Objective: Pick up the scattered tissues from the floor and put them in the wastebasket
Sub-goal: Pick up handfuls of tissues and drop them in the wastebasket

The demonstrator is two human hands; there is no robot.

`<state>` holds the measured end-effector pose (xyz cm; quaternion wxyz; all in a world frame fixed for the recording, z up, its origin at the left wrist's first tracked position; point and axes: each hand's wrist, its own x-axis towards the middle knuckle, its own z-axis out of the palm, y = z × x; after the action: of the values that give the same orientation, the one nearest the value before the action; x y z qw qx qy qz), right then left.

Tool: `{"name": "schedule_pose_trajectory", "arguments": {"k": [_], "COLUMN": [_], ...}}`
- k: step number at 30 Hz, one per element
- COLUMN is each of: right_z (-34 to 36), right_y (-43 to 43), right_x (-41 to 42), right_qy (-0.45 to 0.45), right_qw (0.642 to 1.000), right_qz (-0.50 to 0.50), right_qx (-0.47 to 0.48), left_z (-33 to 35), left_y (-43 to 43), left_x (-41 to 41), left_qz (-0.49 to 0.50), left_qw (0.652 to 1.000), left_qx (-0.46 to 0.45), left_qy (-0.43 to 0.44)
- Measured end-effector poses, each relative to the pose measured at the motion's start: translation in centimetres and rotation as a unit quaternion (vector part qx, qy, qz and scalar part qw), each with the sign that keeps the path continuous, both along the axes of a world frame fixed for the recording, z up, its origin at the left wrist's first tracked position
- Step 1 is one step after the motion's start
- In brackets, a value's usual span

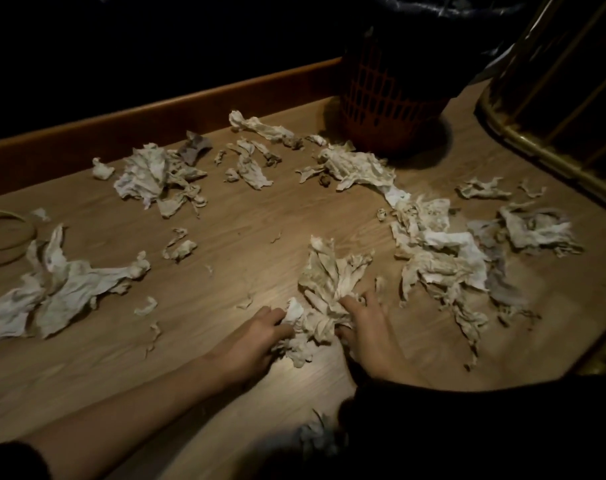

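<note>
Crumpled white tissues lie scattered over the wooden floor. My left hand and my right hand press in from both sides on one bunched tissue clump near the middle, fingers curled into it. More tissue piles lie at the left, back left, back middle and right. The orange lattice wastebasket, lined with a dark bag, stands at the back, beyond the tissues.
A wooden skirting board runs along the dark wall at the back. A brass-coloured metal frame stands at the right. A pale cord loop lies at the far left. Small tissue scraps dot the floor.
</note>
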<state>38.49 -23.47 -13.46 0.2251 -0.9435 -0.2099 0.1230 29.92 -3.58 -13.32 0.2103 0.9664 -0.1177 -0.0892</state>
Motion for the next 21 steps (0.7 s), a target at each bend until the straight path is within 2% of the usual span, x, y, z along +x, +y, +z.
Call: {"name": "schedule_pose_trajectory", "arguments": {"k": [6, 11, 16, 21], "right_z": [-0.8, 4.9, 15.1, 26.0], "right_y": [2.0, 5.7, 8.4, 7.8], "right_x": [2.0, 10.1, 20.3, 30.3], "right_qy": [-0.015, -0.024, -0.150, -0.282], "right_qw": [0.998, 0.994, 0.970, 0.939], "right_qz": [0.034, -0.009, 0.010, 0.012], "right_qx": [0.048, 0.108, 0.191, 0.198], "left_z": [0.9, 5.6, 15.8, 27.0], "left_y": [0.8, 3.7, 4.9, 4.4], "left_x": [2.9, 9.9, 20.6, 31.6], "left_qz": [0.121, 0.280, 0.253, 0.236], "left_qw": [0.990, 0.949, 0.937, 0.920], "left_qx": [-0.035, -0.109, -0.092, -0.085], "left_qy": [-0.060, -0.094, -0.221, -0.303]}}
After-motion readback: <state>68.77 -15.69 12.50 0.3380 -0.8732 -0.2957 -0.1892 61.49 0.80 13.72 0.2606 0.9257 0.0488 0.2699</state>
